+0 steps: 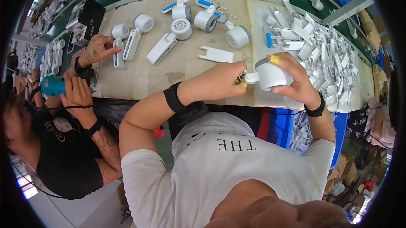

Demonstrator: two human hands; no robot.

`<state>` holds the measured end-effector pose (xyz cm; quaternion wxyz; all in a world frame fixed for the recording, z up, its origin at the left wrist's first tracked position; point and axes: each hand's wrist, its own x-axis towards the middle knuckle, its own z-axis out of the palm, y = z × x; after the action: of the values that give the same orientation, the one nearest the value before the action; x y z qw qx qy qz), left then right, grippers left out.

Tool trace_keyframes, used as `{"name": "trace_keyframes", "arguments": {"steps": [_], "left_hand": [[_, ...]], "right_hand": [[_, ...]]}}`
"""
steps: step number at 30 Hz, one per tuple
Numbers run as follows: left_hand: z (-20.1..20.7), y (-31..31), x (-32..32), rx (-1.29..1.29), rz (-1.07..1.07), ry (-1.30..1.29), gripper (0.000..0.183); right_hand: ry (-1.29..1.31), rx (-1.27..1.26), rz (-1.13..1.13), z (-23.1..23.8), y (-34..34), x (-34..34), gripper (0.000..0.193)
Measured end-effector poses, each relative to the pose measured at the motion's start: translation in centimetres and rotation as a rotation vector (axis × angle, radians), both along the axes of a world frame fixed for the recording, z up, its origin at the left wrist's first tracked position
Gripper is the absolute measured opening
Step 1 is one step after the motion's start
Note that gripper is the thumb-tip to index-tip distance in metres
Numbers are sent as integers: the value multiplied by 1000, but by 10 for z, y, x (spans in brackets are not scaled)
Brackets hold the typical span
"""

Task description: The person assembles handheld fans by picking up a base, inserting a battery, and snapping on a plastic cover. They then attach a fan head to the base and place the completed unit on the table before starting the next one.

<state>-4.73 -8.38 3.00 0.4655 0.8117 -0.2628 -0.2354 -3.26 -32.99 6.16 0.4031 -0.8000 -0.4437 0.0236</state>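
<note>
In front of me is a white fan head (271, 75) with a grey rim and a short neck pointing left. My right hand (298, 80) wraps round its drum, with yellow tape on a finger. The fingers of my left hand (230, 80) are closed at the neck's end, where small metallic parts show between them; exactly what they pinch is partly hidden. Just beyond my left hand lies a flat white handle shell (216, 54). Farther off stand fan heads with grey rims (238, 37) (206, 20), some joined to blue batteries (206, 2) and thin wires.
A large heap of white plastic shells (315, 46) covers the table's right side. Assembled handheld fans (167, 44) lie left of centre. At left, a co-worker's hands (99, 50) hold a fan and a teal power screwdriver (53, 86). A blue bin (285, 128) sits below the table edge.
</note>
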Motion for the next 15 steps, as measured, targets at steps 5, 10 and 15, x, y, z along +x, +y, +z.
{"name": "trace_keyframes", "arguments": {"steps": [5,10,15], "left_hand": [[-8,-4,-1,-5,33,-6,31],[0,-4,-3,-110,30,155,29],[-7,-2,-1,-304,92,436,24]], "right_hand": [[32,-81,-15,1,2,-2,59],[593,164,-138,-4,7,-3,56],[578,188,-112,-10,5,4,57]]}}
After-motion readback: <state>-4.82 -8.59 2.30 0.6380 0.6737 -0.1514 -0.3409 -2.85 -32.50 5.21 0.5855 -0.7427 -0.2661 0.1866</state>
